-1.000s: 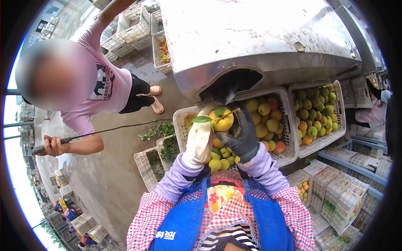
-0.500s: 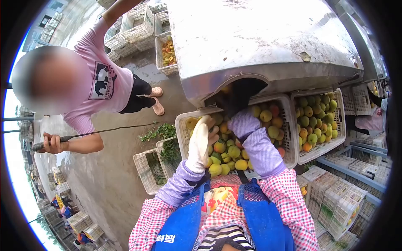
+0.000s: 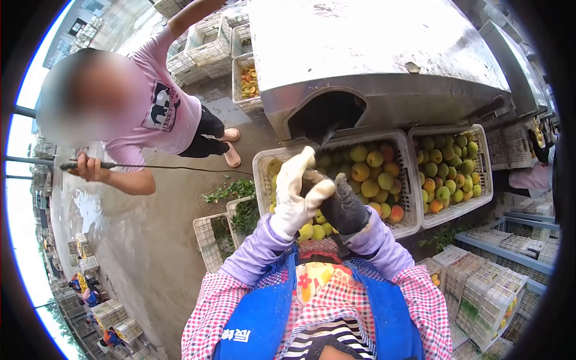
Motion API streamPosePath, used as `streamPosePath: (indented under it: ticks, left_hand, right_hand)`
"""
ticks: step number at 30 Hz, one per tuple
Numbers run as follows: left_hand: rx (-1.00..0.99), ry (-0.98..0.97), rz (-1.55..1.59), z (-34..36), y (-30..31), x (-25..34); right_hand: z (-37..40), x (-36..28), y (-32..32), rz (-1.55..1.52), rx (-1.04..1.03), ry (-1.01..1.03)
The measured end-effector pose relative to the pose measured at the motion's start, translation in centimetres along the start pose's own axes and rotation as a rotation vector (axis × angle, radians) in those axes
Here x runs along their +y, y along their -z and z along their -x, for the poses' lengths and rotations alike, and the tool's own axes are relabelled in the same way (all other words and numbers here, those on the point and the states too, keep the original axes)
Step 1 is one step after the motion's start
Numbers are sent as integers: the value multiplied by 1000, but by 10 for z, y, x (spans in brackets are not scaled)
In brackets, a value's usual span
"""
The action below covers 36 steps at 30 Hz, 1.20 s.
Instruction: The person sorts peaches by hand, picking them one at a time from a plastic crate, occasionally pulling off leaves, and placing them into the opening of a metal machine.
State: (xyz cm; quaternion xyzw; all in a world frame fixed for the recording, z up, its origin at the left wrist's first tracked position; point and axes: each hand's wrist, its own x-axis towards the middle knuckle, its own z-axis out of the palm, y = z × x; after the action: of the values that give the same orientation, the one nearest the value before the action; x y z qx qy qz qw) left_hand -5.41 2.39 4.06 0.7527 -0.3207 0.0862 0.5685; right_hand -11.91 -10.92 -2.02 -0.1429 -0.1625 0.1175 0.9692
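My left hand (image 3: 295,195), in a stained cream-white glove, is raised over the near side of a white plastic crate (image 3: 411,180). Its fingers and thumb curl inward, and whatever lies between them is hard to make out. Close against it, my right hand (image 3: 347,209) in a dark, wet-looking glove has its fingers bent together, their contents hidden. Below both hands, round yellow-green fruit (image 3: 369,171) with red blush, like peaches, fills the crate. Behind the crate, a metal machine (image 3: 384,96) has a dark arched opening (image 3: 327,117), with a small pale blur at its lower edge.
To the right stands a second fruit crate (image 3: 456,222). Leaves lie in small baskets (image 3: 210,240) on the left. A person in a pink shirt (image 3: 162,114) holds a thin dark rod (image 3: 180,168). Stacked crates (image 3: 480,294) stand at lower right; cut fruit fills a crate (image 3: 249,81) behind.
My right hand has come out of the machine opening and back beside my left hand. My left hand has curled its fingers. The view has shifted slightly.
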Motion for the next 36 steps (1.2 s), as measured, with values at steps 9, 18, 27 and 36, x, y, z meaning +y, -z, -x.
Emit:
streamPosePath:
  ticks: [9, 18, 27, 36]
  left_hand:
    - [24, 651, 299, 15, -1, 30]
    - [-356, -219, -110, 47, 43, 48]
    - [232, 769, 596, 97, 61, 48]
    - [232, 371, 660, 120, 27, 95]
  right_hand:
    - [24, 17, -68, -91, 360, -74]
    - [47, 18, -59, -255, 172, -365]
    - [47, 33, -70, -13, 136, -624]
    - [11, 160, -76, -1717, -378, 50]
